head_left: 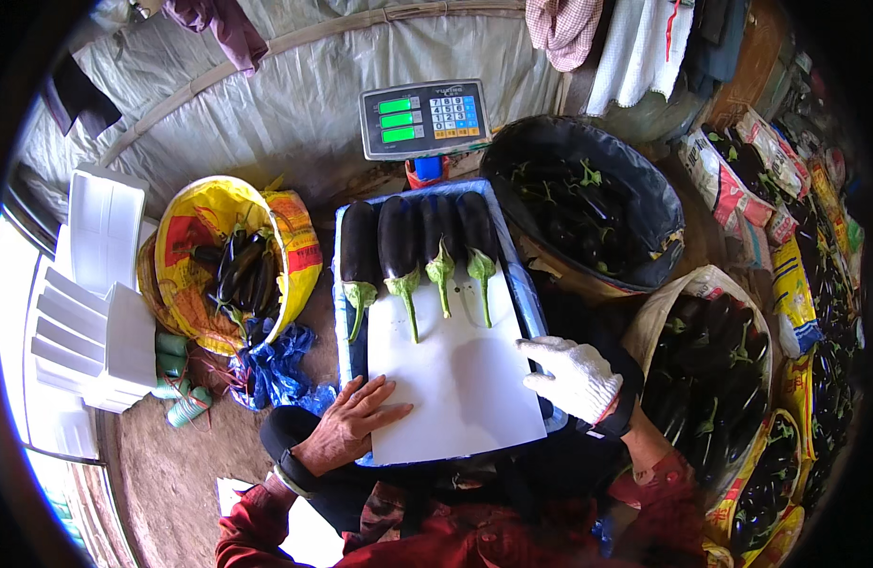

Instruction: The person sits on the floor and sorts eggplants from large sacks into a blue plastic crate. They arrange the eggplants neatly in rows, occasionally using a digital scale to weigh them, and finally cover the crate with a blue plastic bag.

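Note:
Several dark eggplants (399,237) lie side by side at the far end of a blue-lined tray (340,284), green stems toward me. A white sheet of paper (455,407) covers the near part of the tray, its far edge by the eggplants. My bare left hand (354,421) rests on the sheet's left edge, fingers spread and flat. At the right edge, my right hand (574,376) in a white knitted glove has its fingers stretched toward the paper. Whether its fingertips press on the sheet is hard to see.
A scale display (424,118) stands behind the tray. Left are a yellow-lined basket (176,293) of eggplants, white foam boxes (105,227) and twine spools (186,407). Right are a black-lined basket (664,204) and a pale sack (640,331), both holding eggplants.

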A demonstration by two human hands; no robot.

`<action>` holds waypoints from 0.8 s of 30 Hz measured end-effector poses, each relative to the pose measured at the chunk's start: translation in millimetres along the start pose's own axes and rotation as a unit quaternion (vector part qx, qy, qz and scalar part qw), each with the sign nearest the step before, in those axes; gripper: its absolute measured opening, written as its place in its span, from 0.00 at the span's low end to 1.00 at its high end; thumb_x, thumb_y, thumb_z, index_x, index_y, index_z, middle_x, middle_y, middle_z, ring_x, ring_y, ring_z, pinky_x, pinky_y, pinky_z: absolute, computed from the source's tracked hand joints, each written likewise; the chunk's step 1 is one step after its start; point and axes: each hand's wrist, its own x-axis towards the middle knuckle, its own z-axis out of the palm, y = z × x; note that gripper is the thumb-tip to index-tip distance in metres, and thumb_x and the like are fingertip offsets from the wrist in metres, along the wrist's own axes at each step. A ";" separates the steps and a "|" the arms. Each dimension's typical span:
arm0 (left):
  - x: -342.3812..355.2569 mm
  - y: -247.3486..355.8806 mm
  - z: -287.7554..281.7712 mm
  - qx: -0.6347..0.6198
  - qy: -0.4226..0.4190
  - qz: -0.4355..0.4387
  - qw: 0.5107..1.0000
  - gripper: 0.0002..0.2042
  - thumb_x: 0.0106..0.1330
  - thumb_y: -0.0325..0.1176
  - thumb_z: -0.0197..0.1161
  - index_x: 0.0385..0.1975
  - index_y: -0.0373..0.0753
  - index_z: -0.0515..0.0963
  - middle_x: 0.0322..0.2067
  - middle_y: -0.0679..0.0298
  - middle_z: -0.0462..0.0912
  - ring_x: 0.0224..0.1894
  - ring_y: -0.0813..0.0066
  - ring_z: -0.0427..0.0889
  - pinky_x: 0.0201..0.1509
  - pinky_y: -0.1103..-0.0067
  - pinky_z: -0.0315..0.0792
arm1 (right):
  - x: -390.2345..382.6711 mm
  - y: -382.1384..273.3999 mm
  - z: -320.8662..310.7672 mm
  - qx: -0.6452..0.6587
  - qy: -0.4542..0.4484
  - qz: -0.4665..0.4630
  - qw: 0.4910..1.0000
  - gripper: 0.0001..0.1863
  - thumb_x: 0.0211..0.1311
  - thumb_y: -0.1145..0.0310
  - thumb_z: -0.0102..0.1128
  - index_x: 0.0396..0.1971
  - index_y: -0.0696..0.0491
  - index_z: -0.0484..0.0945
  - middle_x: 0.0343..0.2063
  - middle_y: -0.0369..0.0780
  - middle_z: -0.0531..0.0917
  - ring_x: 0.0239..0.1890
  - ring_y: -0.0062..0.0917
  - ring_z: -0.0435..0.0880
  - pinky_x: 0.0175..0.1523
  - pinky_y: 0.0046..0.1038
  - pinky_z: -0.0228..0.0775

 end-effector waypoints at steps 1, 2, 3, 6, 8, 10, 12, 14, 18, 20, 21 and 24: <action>1.9 -0.5 -2.9 -0.006 -0.001 -0.002 1.000 0.29 0.57 0.32 0.67 0.63 0.53 0.73 0.66 0.54 0.66 0.71 0.55 0.60 0.73 0.56 0.52 | 4.5 -0.5 -4.1 0.014 0.015 -0.007 1.000 0.22 0.56 0.62 0.65 0.51 0.52 0.78 0.43 0.43 0.84 0.38 0.40 0.84 0.41 0.36 0.78; 3.6 -1.3 -5.6 -0.011 -0.007 0.000 1.000 0.29 0.58 0.33 0.67 0.62 0.53 0.73 0.66 0.54 0.66 0.71 0.55 0.60 0.73 0.56 0.51 | 9.1 -1.1 -7.9 0.028 0.029 -0.015 0.999 0.22 0.56 0.63 0.65 0.51 0.51 0.78 0.43 0.43 0.84 0.38 0.40 0.84 0.41 0.36 0.78; 5.4 -1.9 -7.7 -0.013 -0.010 0.004 1.000 0.28 0.58 0.33 0.67 0.62 0.53 0.73 0.66 0.54 0.65 0.71 0.55 0.60 0.73 0.56 0.51 | 13.3 -1.9 -12.0 0.046 0.030 -0.006 0.998 0.22 0.55 0.63 0.66 0.50 0.51 0.78 0.43 0.43 0.84 0.38 0.40 0.84 0.41 0.35 0.78; 9.6 -0.6 -8.4 0.006 -0.028 0.003 1.000 0.27 0.60 0.37 0.66 0.62 0.54 0.74 0.66 0.54 0.66 0.71 0.57 0.60 0.73 0.55 0.51 | 19.5 -2.5 -27.7 0.055 0.079 -0.024 0.995 0.22 0.53 0.64 0.68 0.49 0.51 0.79 0.44 0.43 0.84 0.38 0.38 0.85 0.41 0.34 0.79; 11.4 1.7 -6.1 0.029 -0.045 0.022 0.998 0.28 0.59 0.35 0.65 0.63 0.54 0.73 0.65 0.55 0.66 0.71 0.59 0.61 0.74 0.56 0.50 | 20.2 -6.0 -32.2 0.078 0.071 -0.014 0.994 0.24 0.52 0.67 0.70 0.51 0.53 0.80 0.48 0.45 0.83 0.39 0.37 0.86 0.43 0.31 0.80; 12.8 4.0 -3.3 0.077 -0.072 0.048 0.993 0.26 0.59 0.38 0.65 0.61 0.54 0.74 0.64 0.56 0.68 0.71 0.59 0.62 0.74 0.55 0.49 | 22.4 -12.8 -25.3 0.120 0.078 -0.046 0.989 0.24 0.52 0.70 0.70 0.52 0.53 0.80 0.49 0.46 0.83 0.39 0.36 0.87 0.42 0.28 0.81; 14.4 4.3 -1.6 0.109 -0.100 0.062 0.987 0.27 0.58 0.40 0.66 0.61 0.53 0.75 0.66 0.57 0.66 0.71 0.59 0.62 0.74 0.53 0.49 | 31.4 -20.9 -5.2 0.130 0.020 -0.126 0.983 0.24 0.57 0.66 0.67 0.55 0.51 0.78 0.51 0.44 0.82 0.46 0.35 0.84 0.49 0.31 0.79; 16.3 2.1 -1.7 0.026 -0.073 0.052 0.996 0.24 0.60 0.40 0.65 0.60 0.51 0.76 0.63 0.56 0.70 0.69 0.58 0.65 0.74 0.53 0.49 | 43.6 -29.2 23.6 0.087 -0.099 -0.148 0.980 0.26 0.61 0.61 0.63 0.59 0.50 0.75 0.56 0.44 0.78 0.56 0.36 0.78 0.59 0.33 0.72; 21.5 -7.6 -6.4 -0.223 -0.048 0.004 0.974 0.19 0.67 0.41 0.62 0.57 0.45 0.78 0.57 0.56 0.78 0.66 0.56 0.70 0.74 0.56 0.51 | 75.5 -18.5 55.9 0.102 -0.235 -0.143 0.956 0.24 0.63 0.57 0.60 0.56 0.54 0.77 0.54 0.47 0.79 0.55 0.39 0.78 0.60 0.36 0.69; 26.7 -11.7 -6.8 -0.390 0.009 -0.159 0.907 0.21 0.71 0.49 0.58 0.47 0.36 0.82 0.40 0.60 0.86 0.48 0.71 0.80 0.61 0.70 0.67 | 78.2 -9.8 41.7 0.190 -0.152 -0.059 0.968 0.19 0.64 0.61 0.61 0.50 0.56 0.80 0.42 0.47 0.85 0.42 0.37 0.86 0.50 0.32 0.77; 30.1 -14.8 -7.4 -0.434 0.006 -0.242 0.868 0.21 0.72 0.49 0.58 0.45 0.34 0.83 0.37 0.62 0.85 0.43 0.77 0.80 0.55 0.76 0.71 | 72.2 -7.7 27.3 0.207 -0.019 -0.079 0.975 0.17 0.65 0.63 0.61 0.48 0.57 0.81 0.39 0.46 0.87 0.38 0.34 0.87 0.45 0.29 0.78; 47.9 -21.4 0.2 -0.413 0.098 -0.296 0.855 0.22 0.72 0.49 0.58 0.39 0.31 0.82 0.29 0.67 0.81 0.33 0.83 0.74 0.38 0.80 0.72 | 56.2 -23.0 -15.9 0.206 0.277 0.007 0.939 0.19 0.62 0.68 0.64 0.53 0.56 0.79 0.44 0.46 0.85 0.43 0.35 0.85 0.49 0.29 0.77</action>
